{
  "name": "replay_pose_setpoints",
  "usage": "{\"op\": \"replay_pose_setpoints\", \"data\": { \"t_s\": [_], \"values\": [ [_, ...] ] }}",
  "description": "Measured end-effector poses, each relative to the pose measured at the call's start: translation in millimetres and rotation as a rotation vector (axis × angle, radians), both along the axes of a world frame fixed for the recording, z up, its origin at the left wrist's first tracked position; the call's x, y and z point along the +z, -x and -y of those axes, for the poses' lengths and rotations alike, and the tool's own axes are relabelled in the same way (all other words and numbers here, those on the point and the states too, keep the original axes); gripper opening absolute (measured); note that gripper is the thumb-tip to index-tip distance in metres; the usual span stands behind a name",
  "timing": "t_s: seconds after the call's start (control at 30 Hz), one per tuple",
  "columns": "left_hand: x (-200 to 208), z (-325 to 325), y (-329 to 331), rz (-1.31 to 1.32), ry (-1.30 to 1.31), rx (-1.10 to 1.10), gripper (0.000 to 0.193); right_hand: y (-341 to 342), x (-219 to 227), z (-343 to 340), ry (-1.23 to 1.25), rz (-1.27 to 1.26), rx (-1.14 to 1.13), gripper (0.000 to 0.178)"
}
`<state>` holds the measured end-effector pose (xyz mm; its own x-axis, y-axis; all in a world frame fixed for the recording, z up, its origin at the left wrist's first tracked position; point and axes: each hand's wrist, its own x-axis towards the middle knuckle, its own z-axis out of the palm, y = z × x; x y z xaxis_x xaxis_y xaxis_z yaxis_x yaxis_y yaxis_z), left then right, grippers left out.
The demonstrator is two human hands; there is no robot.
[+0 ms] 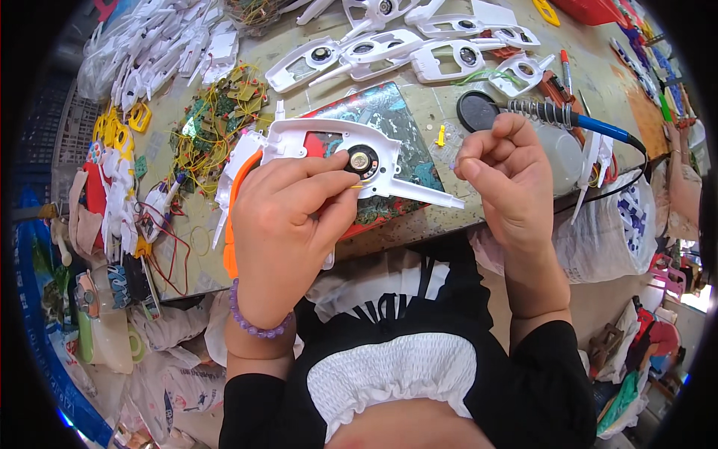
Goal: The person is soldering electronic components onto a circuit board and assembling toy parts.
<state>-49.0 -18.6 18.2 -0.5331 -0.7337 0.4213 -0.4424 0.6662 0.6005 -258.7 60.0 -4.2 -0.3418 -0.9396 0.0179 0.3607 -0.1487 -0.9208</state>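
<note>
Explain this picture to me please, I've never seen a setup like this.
No machine works here; a head-worn fisheye camera looks down, bending straight edges. The wearer's bare left hand lies over a white plastic housing, touching its round black speaker. The bare right hand is raised, pinched; whether it holds something tiny is unclear. On the greenish worktable lie more white plastic housings, green circuit boards with yellow wires, and a blue-handled tool in a coiled metal holder.

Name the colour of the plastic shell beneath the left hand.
White; the plastic shell shows best in the head view.
</note>
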Motion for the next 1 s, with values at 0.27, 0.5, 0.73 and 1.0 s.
{"op": "replay_pose_setpoints", "data": {
  "t_s": [0.27, 0.5, 0.73, 1.0],
  "values": [
    [1, -2, 0, 0.019, 0.022, 0.004, 0.012, -4, -4, -5, 0.140, -0.078, -0.014, 0.041],
    [0, -2, 1, 0.011, 0.021, 0.011, 0.011, -1, -7, -14, 0.181, -0.070, 0.048, 0.035],
    [2, -2, 0, 0.015, 0.004, 0.026, 0.011, 27, -27, -30, 0.385, -0.254, -0.306, 0.016],
    [1, -1, -1, -0.018, -0.018, 0.029, 0.010, 116, -47, -29, 0.080, -0.187, -0.877, 0.034]
  ]
}}
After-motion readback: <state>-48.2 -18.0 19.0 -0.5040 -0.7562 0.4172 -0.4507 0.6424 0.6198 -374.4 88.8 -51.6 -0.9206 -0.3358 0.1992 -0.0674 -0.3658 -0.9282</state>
